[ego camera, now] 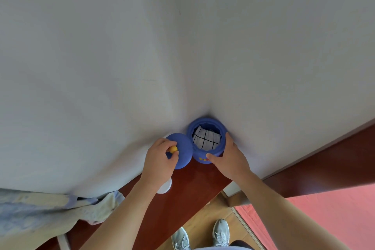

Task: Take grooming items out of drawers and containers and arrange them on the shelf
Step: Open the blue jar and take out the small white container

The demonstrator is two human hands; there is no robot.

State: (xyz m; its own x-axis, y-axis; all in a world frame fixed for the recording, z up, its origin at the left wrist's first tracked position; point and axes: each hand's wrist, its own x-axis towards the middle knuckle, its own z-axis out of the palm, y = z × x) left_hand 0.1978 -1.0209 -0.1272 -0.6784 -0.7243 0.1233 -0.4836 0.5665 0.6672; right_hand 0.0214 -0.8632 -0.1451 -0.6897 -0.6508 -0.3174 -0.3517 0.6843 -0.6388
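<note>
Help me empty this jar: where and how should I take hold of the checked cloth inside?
Pinch the checked cloth by its top fold, coming straight down through the open mouth of the blue jar. It sits below the rim, walled in all round, so likely only the top is reachable.

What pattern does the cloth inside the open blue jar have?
The cloth is white with thin black grid lines; the head view shows it.

surface: reddish-brown polished wooden shelf (188,189) | on it: round blue jar (215,123) at the back; small white round object (166,185) near the front edge, partly hidden; crumpled pale blue-and-cream cloth (101,209) at the left end | blue domed lid (184,144) just beside the jar, contact with the shelf unclear
</note>
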